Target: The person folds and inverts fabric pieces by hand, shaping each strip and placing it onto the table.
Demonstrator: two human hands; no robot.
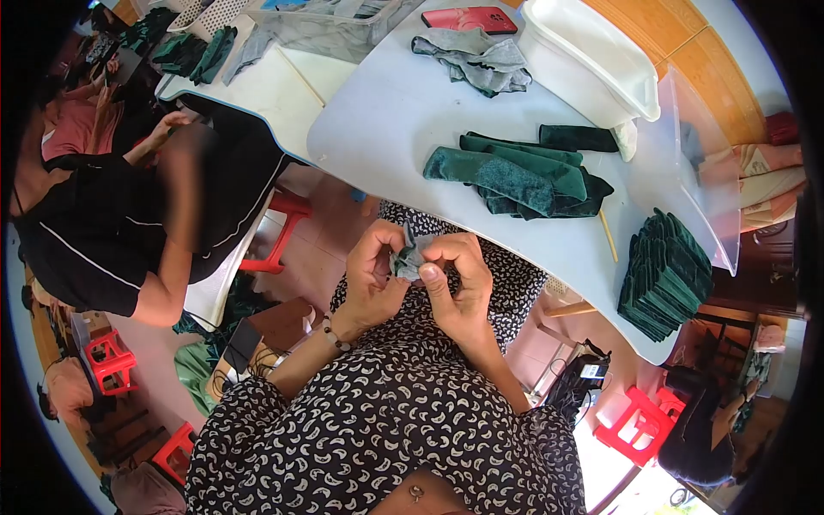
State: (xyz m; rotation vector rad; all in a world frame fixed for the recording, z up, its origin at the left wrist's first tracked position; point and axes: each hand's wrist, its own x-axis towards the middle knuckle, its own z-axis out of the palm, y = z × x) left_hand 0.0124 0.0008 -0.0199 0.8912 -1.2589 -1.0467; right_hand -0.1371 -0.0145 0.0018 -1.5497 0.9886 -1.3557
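Note:
My left hand (376, 273) and my right hand (460, 281) meet above my lap, both closed on a small bunched piece of grey fabric (409, 255) with a dark green patch. Thumbs and fingertips pinch it from either side, hiding part of it. On the table (369, 120) just ahead lie several folded dark green velvet pieces (524, 176), apart from my hands. A neat stack of green velvet pieces (665, 275) stands at the table's right edge. Farther back rests a crumpled grey-green cloth (476, 60).
A white plastic bin (592, 64), a red phone (469, 20) and a thin wooden stick (608, 235) are on the table. A clear plastic panel (687, 172) stands at right. Another person in black (112, 232) sits at left, near a red stool (279, 232).

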